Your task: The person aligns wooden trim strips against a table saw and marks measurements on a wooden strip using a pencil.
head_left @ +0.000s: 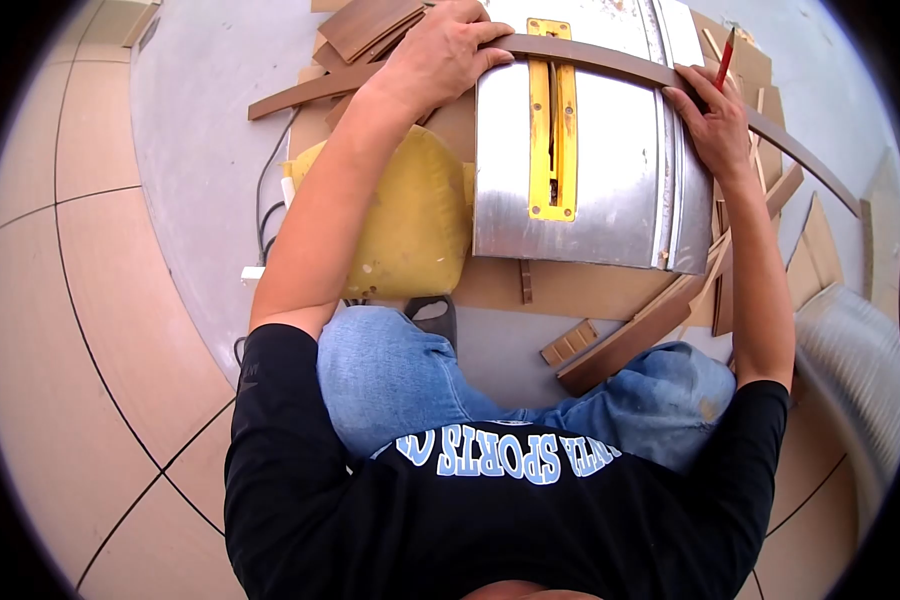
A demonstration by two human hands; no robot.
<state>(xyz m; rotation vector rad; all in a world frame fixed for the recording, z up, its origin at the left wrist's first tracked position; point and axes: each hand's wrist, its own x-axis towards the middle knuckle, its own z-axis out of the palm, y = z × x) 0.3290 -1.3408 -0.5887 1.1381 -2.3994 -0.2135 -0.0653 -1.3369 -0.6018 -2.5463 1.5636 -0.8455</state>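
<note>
A long brown wooden strip (600, 56) lies across the metal top of a table saw (620, 170), over the far part of its yellow slotted insert (567, 130). My left hand (445, 55) is closed on the strip near the saw's left edge. On the right, my right hand (715, 120) grips the same strip at the other edge, and a red pencil (726, 58) sticks up from between its fingers. Past that hand, the strip runs out to the right. Another visible length (310, 93) lies left of my left wrist; whether it is the same piece I cannot tell.
A yellow rounded housing (410, 215) sits left of the saw. Brown boards (370, 25) are piled at the far left, with offcuts (630, 335) near my knees. A cable (262, 205) runs along the left floor. Corrugated sheet material (850, 350) stands at right.
</note>
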